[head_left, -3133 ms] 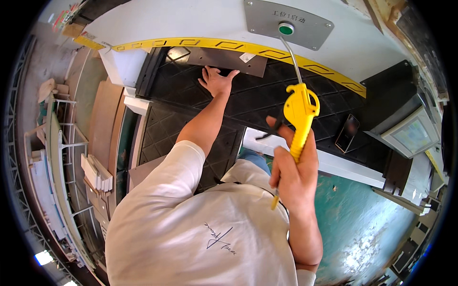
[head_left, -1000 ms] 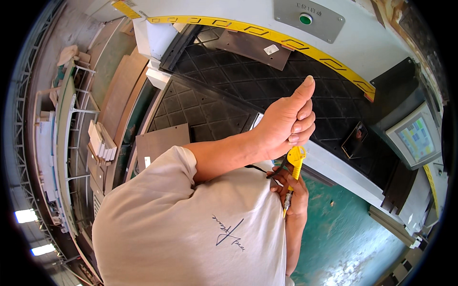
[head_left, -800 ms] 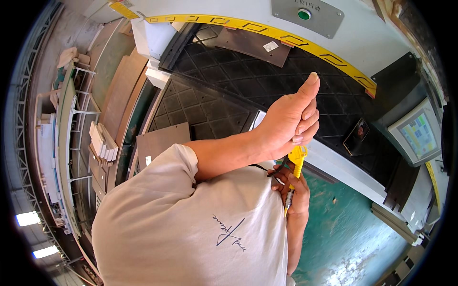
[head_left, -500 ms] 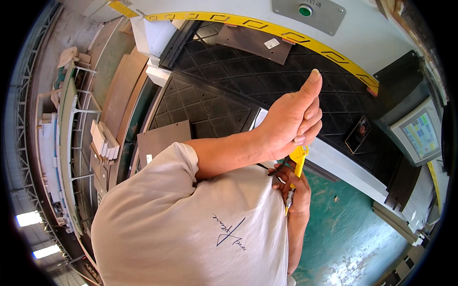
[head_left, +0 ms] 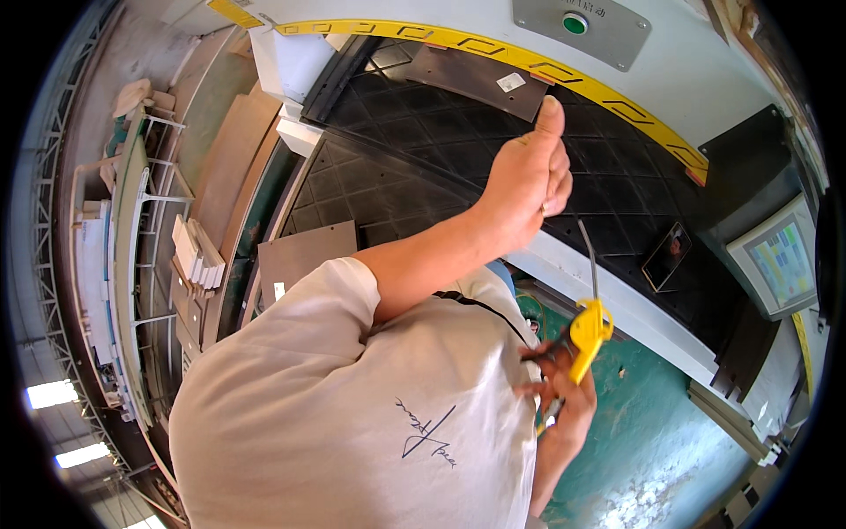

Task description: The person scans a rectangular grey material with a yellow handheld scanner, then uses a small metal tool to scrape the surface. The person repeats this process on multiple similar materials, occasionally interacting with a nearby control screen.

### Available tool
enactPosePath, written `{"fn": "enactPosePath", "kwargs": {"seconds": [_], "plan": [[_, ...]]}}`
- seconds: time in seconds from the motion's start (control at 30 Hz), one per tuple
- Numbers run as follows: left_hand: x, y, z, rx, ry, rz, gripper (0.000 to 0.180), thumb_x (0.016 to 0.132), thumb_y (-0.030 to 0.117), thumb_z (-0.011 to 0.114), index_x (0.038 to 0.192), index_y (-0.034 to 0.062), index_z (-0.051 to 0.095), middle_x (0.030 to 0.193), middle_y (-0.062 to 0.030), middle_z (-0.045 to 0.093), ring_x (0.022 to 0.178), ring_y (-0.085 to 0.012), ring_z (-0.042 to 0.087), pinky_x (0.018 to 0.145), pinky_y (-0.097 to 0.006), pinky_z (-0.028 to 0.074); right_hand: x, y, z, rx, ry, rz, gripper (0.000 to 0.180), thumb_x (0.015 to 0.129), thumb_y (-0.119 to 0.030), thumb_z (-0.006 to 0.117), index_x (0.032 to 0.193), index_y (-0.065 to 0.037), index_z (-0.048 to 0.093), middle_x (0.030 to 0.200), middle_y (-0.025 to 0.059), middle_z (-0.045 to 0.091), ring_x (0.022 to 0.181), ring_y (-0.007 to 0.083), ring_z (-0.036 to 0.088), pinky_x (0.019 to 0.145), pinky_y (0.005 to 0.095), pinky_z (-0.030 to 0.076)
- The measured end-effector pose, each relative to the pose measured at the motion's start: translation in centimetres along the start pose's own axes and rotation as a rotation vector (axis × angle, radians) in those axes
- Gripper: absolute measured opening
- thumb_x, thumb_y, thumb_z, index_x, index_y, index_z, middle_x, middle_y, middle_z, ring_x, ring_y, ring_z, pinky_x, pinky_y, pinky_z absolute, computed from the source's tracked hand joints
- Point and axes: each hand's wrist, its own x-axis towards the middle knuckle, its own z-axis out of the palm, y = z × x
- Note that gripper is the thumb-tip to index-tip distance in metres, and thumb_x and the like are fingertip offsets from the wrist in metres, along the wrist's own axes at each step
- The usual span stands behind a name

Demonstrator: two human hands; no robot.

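Reaching across from the left, my left hand (head_left: 530, 181) is closed in a loose fist with its thumb sticking up. Nothing shows in its curled fingers, and it hovers over the front edge of the black machine bed (head_left: 388, 194). Lower down, beside my shirt, my right hand (head_left: 571, 401) grips a yellow air blow gun (head_left: 589, 331). The gun's thin metal nozzle tube points up toward the bed, apart from my left hand. Part of the hose fitting shows below the gun; the right fingers are somewhat blurred.
Under the yellow strip (head_left: 476, 46) lies a brown panel (head_left: 480, 78) with a white label; another brown panel (head_left: 304, 251) is at the near left. A phone (head_left: 664, 256) rests on the bed's right side, near a touch screen (head_left: 775, 260). A rack (head_left: 145, 198) with boards stands left.
My left hand has shifted up and slightly left. My right hand has moved down and right with the air blow gun, which has turned, and its nozzle tube is now visible.
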Motion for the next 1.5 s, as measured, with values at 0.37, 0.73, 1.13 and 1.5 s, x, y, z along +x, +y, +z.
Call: {"fn": "enactPosePath", "kwargs": {"seconds": [0.37, 0.73, 1.13, 1.5], "plan": [[0.5, -1.4, -0.1, -0.039, 0.023, 0.061, 0.066, 0.1, 0.072, 0.054, 0.067, 0.0194, 0.032, 0.054, 0.0041, 0.028, 0.046, -0.0111, 0.032, 0.045, -0.027, 0.026, -5.1, -2.7, 4.2, -0.396, -0.185, -0.015, 0.056, 0.095, 0.004, 0.05, 0.15, 0.005, 0.039, 0.13, 0.0204, 0.063, 0.08, 0.0106, 0.06, 0.07, 0.0244, 0.052], [0.0, -1.3, -0.8, -0.063, 0.043, 0.097, 0.065, 0.1, 0.07, 0.056, 0.066, 0.0192, 0.035, 0.054, 0.0043, 0.028, 0.046, -0.0108, 0.031, 0.045, -0.027, 0.026, -5.2, -2.4, 4.5, -0.516, -0.172, -0.058, 0.054, 0.094, 0.005, 0.05, 0.147, 0.004, 0.039, 0.128, 0.0171, 0.064, 0.072, 0.0104, 0.059, 0.065, 0.0251, 0.052], [-0.1, -1.2, -0.8, -0.093, 0.033, 0.082, 0.063, 0.102, 0.069, 0.053, 0.067, 0.0193, 0.036, 0.052, 0.0041, 0.029, 0.044, -0.0111, 0.033, 0.044, -0.027, 0.026, -5.6, -2.0, 4.4, -0.549, -0.154, -0.062, 0.053, 0.093, 0.005, 0.051, 0.145, 0.003, 0.042, 0.123, 0.0137, 0.066, 0.07, 0.0103, 0.059, 0.065, 0.0247, 0.05], [0.2, -0.6, -1.1, -0.111, -0.007, 0.075, 0.059, 0.107, 0.064, 0.047, 0.069, 0.0196, 0.037, 0.05, 0.0046, 0.03, 0.04, -0.0099, 0.031, 0.04, -0.026, 0.024, -5.7, -2.2, 5.1, -0.572, -0.09, -0.008, 0.053, 0.094, 0.005, 0.051, 0.146, 0.002, 0.043, 0.119, 0.0113, 0.067, 0.069, 0.0093, 0.057, 0.065, 0.0245, 0.049]]}}
